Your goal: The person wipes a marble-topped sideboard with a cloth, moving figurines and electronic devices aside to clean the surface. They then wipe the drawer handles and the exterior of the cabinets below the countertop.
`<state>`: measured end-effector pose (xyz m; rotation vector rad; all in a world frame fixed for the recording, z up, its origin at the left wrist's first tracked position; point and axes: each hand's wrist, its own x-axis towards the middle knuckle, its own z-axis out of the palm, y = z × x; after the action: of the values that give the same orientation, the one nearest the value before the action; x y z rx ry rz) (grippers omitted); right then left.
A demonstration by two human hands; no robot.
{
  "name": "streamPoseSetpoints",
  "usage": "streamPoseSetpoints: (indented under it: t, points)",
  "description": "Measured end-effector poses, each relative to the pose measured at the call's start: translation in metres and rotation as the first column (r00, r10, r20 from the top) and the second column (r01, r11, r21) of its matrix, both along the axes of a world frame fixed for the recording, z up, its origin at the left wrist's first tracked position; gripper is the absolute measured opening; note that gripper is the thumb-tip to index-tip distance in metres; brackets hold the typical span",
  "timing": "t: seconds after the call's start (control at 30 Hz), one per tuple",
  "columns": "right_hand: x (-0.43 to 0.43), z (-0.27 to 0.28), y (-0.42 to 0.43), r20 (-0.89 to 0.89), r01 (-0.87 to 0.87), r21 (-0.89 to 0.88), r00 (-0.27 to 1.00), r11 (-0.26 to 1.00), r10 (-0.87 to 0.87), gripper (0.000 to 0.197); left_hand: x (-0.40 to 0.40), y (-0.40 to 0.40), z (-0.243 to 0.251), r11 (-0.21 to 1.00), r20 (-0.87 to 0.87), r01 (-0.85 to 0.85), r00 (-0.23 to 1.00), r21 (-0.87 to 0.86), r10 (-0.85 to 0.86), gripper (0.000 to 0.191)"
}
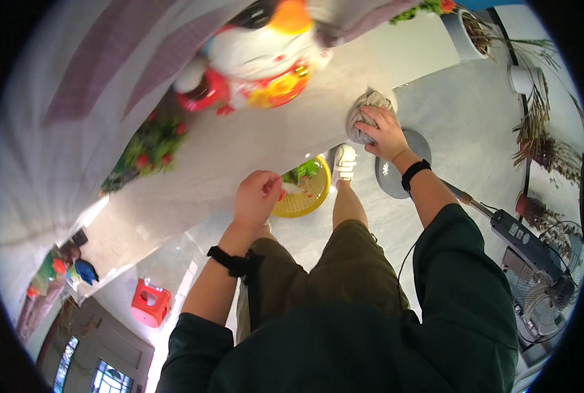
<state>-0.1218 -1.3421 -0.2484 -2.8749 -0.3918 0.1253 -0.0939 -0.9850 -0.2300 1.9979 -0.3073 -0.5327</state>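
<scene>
My right hand (385,135) presses its spread fingers around a crumpled grey-beige cloth (358,118) at the right edge of a pale tabletop (233,147). Over the table's front edge is my left hand (256,196), its fingers curled in and nothing plainly visible in them. Partly behind that hand, lower down, a yellow plastic basket (327,184) holds green leaves and some white and red pieces. A glossy lucky cat figurine (257,64), white, red and yellow, stands on the table beyond my hands.
White and mauve fabric (90,73) hangs along the left, beside a red-dotted green plant (156,147). A standing fan's round grey base (405,186) is right of my foot. A red plastic stool (150,304) stands lower left; potted plants (473,34) line the right wall.
</scene>
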Motion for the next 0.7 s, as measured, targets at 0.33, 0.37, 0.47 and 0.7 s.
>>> streamPoseSetpoints:
  t: [0.33,0.37,0.47,0.7]
  points:
    - [0.049,-0.021,-0.158,0.178,0.561,0.481,0.691,0.674,-0.701,0.057,0.088,-0.256,-0.031,0.996,0.354,0.062,0.932,0.067,-0.082,0.012]
    - [0.067,-0.025,-0.16,0.15,0.528,0.539,0.707,0.656,-0.692,0.057,0.097,-0.265,-0.037,0.991,0.385,0.026,0.92,0.133,-0.076,0.012]
    - [0.124,-0.045,-0.153,0.015,0.458,0.475,0.85,0.751,-0.527,0.059,0.111,-0.274,-0.065,0.953,0.494,-0.042,0.861,0.3,-0.117,0.012]
    - [0.14,-0.139,-0.127,0.122,-0.129,0.123,0.986,0.984,0.114,0.049,0.103,-0.289,-0.067,0.818,0.565,-0.093,0.767,0.568,-0.304,0.014]
